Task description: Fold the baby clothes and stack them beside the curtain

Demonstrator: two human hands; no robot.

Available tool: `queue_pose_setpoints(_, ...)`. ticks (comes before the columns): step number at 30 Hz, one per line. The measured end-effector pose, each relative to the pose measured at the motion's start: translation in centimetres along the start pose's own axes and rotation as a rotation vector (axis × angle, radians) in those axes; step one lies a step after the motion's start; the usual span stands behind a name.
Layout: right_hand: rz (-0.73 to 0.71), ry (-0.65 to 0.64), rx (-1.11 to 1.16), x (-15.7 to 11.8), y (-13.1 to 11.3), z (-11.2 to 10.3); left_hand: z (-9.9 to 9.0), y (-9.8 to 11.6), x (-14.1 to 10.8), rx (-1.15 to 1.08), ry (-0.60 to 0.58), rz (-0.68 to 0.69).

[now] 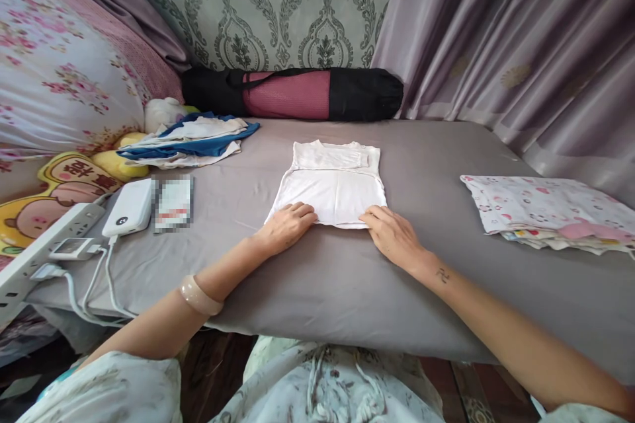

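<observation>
A small white long-sleeved shirt [330,195] lies flat in front of me on a grey sheet, its sleeves folded across the upper part. At its lower left corner, my left hand [290,227] has its fingers closed on the hem. My right hand [389,232] pinches the lower right corner of the same hem. The stretch of hem between both hands is visible and rests on the sheet. Cloth directly under my fingers is hidden.
Blue and white clothes [193,142] are piled back left. Patterned folded clothes [550,211] lie at right. A power bank [129,205], a power strip [44,258] with cables and a blurred packet [173,203] sit at left. A black and pink bag [292,94] lies along the wall.
</observation>
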State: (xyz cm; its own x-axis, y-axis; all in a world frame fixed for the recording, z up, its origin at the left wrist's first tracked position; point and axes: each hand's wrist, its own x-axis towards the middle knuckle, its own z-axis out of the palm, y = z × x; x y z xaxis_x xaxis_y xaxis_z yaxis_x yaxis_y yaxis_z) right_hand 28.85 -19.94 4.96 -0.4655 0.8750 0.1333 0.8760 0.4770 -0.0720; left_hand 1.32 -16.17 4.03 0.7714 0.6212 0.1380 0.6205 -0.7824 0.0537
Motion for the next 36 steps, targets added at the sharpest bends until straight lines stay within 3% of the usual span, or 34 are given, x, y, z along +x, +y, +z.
queue_pose_setpoints(9,-0.122,0.127,0.211,-2.2,4.3,1.8,-0.1,-4.1,-4.1,-0.093,0.067,-0.123)
queue_pose_setpoints(16,-0.148,0.038,0.267,-2.1,5.5,-0.4,-1.3,-5.8,-4.9,-0.168,0.03,-0.159)
queue_pose_setpoints(21,-0.163,0.031,0.224,-2.8,5.5,-2.7,-3.9,-4.6,-5.8,-0.134,-0.001,-0.058)
queue_pose_setpoints(27,-0.174,-0.101,0.268,-5.5,3.7,-4.7,-5.6,-2.2,-7.7,-0.264,-0.048,-0.044)
queue_pose_setpoints(31,-0.103,-0.137,0.368,-5.1,3.8,-5.3,-5.1,-2.8,-7.7,-0.367,-0.056,-0.225)
queue_pose_setpoints(36,0.132,-0.062,0.504,-1.4,5.6,-5.3,-4.1,-5.5,-4.6,-0.548,0.178,-0.568)
